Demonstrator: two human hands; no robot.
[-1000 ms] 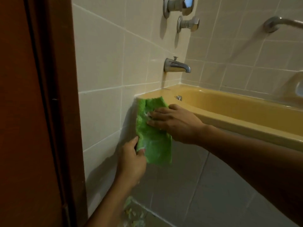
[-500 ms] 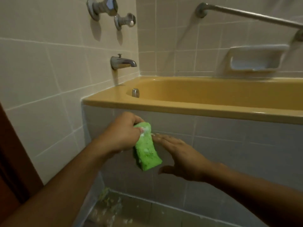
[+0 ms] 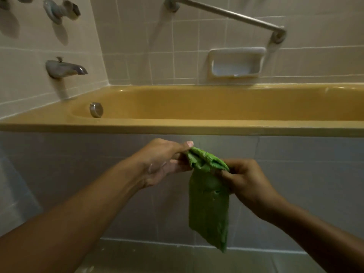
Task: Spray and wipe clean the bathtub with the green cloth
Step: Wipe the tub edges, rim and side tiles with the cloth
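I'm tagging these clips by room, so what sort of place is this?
Most likely a household bathroom: a yellow bathtub is set against a tiled wall, with a metal tub spout on the left and a recessed soap dish below a grab bar.

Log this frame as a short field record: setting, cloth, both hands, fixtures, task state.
setting: mustard-yellow bathtub with grey tiled front panel, beige tiled walls
cloth: green fabric cloth, held by its top edge, hanging loose in front of the panel, below the rim
left hand: pinch grip on the cloth's top left corner
right hand: fingers curled round the top right corner
fixtures: chrome spout, white ceramic soap dish, metal grab bar
task state: cloth off the tub; no wiping contact
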